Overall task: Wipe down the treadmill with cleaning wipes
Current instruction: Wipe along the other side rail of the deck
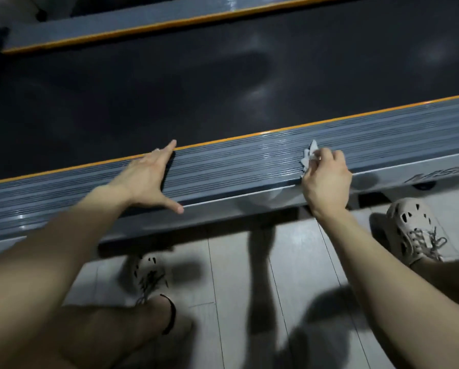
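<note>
The treadmill's near side rail (223,166) is grey, ribbed and edged with an orange stripe; it runs across the view from lower left to upper right. Beyond it lies the dark running belt (169,89). My left hand (149,179) rests flat on the rail with fingers spread and straight. My right hand (326,179) grips a crumpled white cleaning wipe (309,155) and presses it onto the rail further right. Most of the wipe is hidden under my fingers.
The far side rail (116,25), also orange-edged, crosses the top of the view. The rail's silver outer edge (409,171) carries partly visible lettering. My feet in pale perforated shoes (412,230) stand on the light plank floor (239,275) beside the treadmill.
</note>
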A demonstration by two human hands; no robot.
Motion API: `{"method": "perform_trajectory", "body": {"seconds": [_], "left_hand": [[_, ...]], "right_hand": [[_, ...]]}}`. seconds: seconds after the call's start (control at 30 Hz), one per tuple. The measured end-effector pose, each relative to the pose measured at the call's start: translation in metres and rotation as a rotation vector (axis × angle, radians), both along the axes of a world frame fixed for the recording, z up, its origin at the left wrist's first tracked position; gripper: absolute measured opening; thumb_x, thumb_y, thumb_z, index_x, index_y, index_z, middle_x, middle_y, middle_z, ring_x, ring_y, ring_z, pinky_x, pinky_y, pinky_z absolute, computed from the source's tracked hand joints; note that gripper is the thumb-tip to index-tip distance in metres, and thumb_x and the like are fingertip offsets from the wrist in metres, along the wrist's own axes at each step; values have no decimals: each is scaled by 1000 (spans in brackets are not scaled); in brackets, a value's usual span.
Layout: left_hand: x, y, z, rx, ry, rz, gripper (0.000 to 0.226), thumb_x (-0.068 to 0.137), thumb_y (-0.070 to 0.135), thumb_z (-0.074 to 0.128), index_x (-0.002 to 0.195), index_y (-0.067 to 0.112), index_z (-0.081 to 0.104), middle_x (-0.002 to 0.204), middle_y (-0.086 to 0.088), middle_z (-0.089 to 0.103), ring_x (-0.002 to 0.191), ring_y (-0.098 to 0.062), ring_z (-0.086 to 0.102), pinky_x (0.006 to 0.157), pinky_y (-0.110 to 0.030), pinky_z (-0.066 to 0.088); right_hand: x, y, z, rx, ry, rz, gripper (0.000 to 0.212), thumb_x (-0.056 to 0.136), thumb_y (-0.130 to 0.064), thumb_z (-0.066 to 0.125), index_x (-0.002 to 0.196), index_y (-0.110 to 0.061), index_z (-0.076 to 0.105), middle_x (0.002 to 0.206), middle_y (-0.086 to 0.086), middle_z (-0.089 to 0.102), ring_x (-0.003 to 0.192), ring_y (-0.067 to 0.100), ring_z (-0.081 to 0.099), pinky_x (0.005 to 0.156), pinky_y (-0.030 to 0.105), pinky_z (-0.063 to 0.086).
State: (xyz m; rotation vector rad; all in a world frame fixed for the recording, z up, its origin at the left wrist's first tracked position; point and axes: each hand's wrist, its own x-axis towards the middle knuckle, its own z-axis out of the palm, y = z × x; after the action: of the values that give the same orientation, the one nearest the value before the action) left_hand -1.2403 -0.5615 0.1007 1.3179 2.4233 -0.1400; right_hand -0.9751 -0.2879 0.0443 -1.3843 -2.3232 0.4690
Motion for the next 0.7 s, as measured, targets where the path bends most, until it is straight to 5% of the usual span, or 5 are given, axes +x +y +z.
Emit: {"method": "perform_trajectory", "body": {"seconds": [0.07,0.3,0.4,0.6,0.7], "left_hand": [[-1,-28,4,-36,32,-3,171,46,89,87,170,29,-13,179,-7,19,163,-27,24,130,-51,30],[-17,-89,14,-162,136,158,124,73,68,90,170,33,22,179,4,20,158,-27,36,122,-50,42],[-17,-89,16,-132,151,163,122,68,64,94,168,36,30,177,10,24,156,-25,39,117,-46,46],[-16,-98,17,-38,178,168,120,69,66,91,168,42,29,176,17,23,159,-18,34,117,-45,43],[-14,-100,17,7,186,166,117,69,71,89,167,45,30,175,19,23,158,-15,35,113,-45,45]], "right_hand": [[-28,-43,5,-6,-58,29,21,99,-13,57,118,-5,62,118,20,59,96,46,64,82,47,48],[-162,-237,19,-112,-126,831,26,100,-10,63,126,-9,62,118,12,56,101,35,63,79,44,48],[-128,-187,8,-69,-63,740,25,97,-12,67,121,-13,66,112,11,58,95,37,64,78,45,49],[-35,-52,16,-63,-17,48,23,105,-19,54,118,-4,66,117,23,62,102,45,61,87,46,46],[-87,-113,8,-79,-22,118,19,103,-9,53,117,-3,64,116,19,64,104,41,63,91,41,43]]}}
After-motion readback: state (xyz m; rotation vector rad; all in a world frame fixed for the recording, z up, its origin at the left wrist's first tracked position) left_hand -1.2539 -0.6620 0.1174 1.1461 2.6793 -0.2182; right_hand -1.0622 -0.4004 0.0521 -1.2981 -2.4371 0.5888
